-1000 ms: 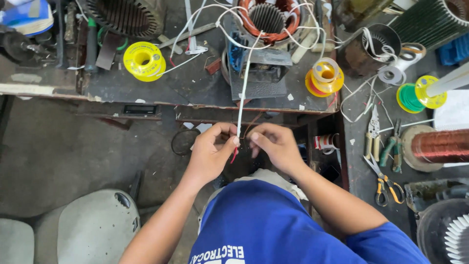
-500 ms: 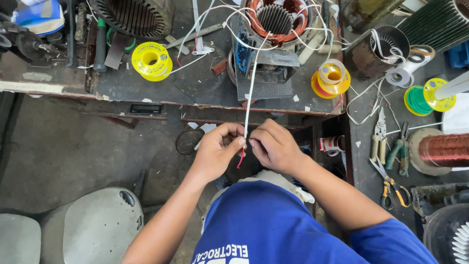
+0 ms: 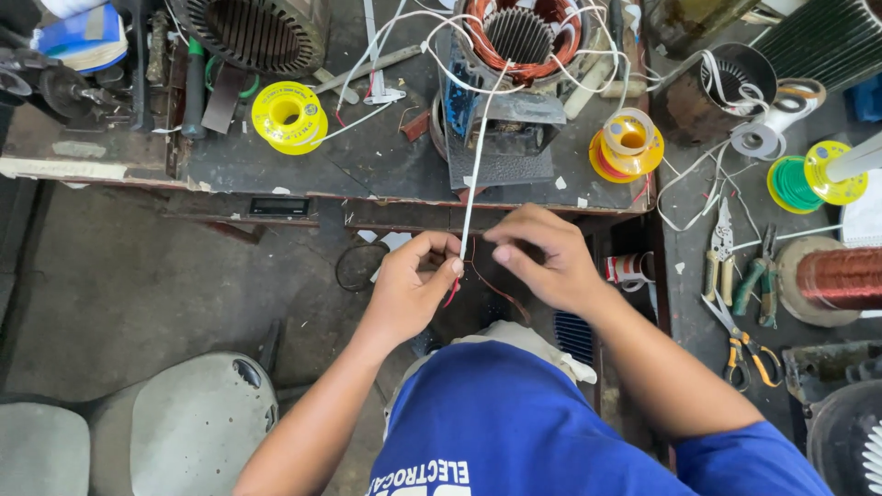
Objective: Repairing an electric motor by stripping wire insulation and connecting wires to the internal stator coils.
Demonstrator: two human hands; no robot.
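Cluttered and dark, the workbench [image 3: 386,174] fills the top of the head view, with a grey concrete floor below it and a pale plastic stool [image 3: 197,427] at lower left.

On the bench stands a motor stator [image 3: 519,37] wound with copper wire, white sleeved leads looping off it. One white sleeve [image 3: 476,156] runs straight down from the stator, over the bench edge, to the hands. A yellow wire spool [image 3: 288,117] sits to its left, an orange-and-yellow spool [image 3: 628,142] to its right, and a second, empty stator core [image 3: 253,32] lies at upper left. On the side table at right are pliers [image 3: 721,253], a green-and-yellow spool [image 3: 813,179] and a big reel of copper wire [image 3: 841,276].

The left hand [image 3: 413,289] is closed in a pinch, thumb and forefinger clamped on the lower end of the white sleeve, where a thin red wire [image 3: 452,292] shows. The right hand [image 3: 542,257] has its fingers curled in towards the same spot, fingertips close to the sleeve; whether they actually grip it or the fine wire I cannot tell.

Compared with half a second ago, both hands have kept their place at the sleeve's end, fingertips drawn slightly closer together, so the work on that lead's tip is going on unchanged.
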